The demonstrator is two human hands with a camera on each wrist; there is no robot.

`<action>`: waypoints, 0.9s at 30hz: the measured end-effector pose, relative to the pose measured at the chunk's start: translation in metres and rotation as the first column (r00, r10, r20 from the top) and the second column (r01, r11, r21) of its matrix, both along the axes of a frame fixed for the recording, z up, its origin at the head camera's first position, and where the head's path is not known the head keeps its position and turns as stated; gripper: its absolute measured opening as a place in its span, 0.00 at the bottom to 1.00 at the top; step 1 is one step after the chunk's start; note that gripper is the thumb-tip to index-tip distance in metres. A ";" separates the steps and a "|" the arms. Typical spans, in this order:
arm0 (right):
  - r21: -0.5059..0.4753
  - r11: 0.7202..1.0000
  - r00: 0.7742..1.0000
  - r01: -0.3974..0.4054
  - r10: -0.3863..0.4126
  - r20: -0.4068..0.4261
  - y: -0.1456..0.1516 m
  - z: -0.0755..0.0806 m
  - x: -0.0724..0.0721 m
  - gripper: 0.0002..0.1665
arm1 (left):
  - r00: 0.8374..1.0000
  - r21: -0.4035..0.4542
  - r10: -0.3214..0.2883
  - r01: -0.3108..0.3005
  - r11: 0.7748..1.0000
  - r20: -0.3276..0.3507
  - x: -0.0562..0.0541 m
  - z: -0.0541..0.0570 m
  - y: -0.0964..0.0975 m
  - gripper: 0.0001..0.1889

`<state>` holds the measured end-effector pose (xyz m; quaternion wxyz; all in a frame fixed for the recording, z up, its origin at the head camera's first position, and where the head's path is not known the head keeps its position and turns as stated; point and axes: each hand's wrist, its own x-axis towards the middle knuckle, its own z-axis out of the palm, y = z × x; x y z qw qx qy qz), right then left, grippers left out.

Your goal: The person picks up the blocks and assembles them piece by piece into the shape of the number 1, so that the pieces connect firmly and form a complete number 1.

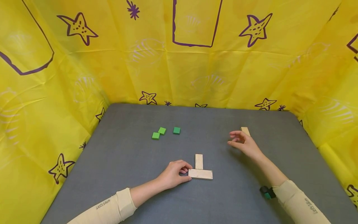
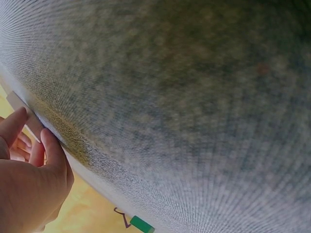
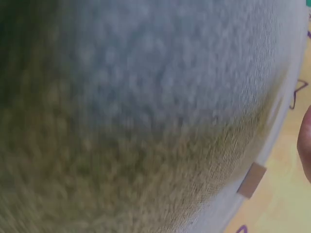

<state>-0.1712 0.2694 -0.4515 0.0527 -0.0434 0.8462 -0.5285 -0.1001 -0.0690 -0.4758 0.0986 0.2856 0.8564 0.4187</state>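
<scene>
My left hand (image 1: 174,174) pinches the left end of a flat wooden block (image 1: 200,174) lying crosswise on the grey table. The left wrist view shows a thumb and finger of that hand (image 2: 31,179) at the block's end (image 2: 28,116). A second wooden block (image 1: 199,161) points away from the crosswise one, forming an upside-down T. Farther right, my right hand (image 1: 245,145) hovers over the table with fingers loosely bent and nothing in them. Just behind it lies another wooden block (image 1: 245,130), partly hidden by the hand.
Two light green square tiles (image 1: 162,131) lie corner to corner at the back left, and a darker green tile (image 1: 176,130) sits right of them. Yellow cloth (image 1: 179,71) with purple drawings encloses the table's back and sides. A dark band (image 1: 267,192) is at the right wrist.
</scene>
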 end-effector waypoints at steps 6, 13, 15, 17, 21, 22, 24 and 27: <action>0.008 1.000 1.000 0.022 -0.022 -0.002 0.012 0.000 -0.005 0.31 | 1.000 0.005 0.001 -0.001 1.000 0.000 0.000 0.000 0.000 0.14; -0.005 0.999 0.998 0.051 -0.051 -0.034 0.024 0.001 -0.007 0.31 | 1.000 0.008 0.000 0.000 1.000 -0.005 0.000 0.000 0.000 0.15; -0.008 0.998 0.997 0.058 -0.058 -0.044 0.028 0.001 -0.007 0.31 | 1.000 0.013 0.000 0.000 1.000 -0.005 0.000 0.001 0.000 0.14; -0.014 0.998 0.997 0.064 -0.064 -0.043 0.031 0.001 -0.007 0.32 | 1.000 0.018 0.001 0.000 1.000 -0.004 0.001 0.000 0.000 0.14; -0.024 0.996 0.996 0.087 -0.088 -0.030 0.038 0.000 -0.007 0.33 | 1.000 0.025 0.000 0.000 1.000 0.000 0.001 0.000 0.000 0.14; -0.018 0.995 0.995 0.098 -0.099 -0.028 0.040 0.000 -0.007 0.33 | 1.000 0.025 -0.001 0.001 1.000 0.001 0.001 0.000 0.000 0.14; 0.006 0.993 0.992 0.122 -0.122 -0.030 0.043 -0.001 -0.008 0.33 | 1.000 0.025 -0.001 0.001 1.000 0.003 0.001 0.000 0.000 0.14; 0.041 0.987 0.987 0.153 -0.151 -0.049 0.049 -0.002 -0.009 0.32 | 1.000 0.024 0.001 -0.001 1.000 0.002 0.000 0.000 0.001 0.14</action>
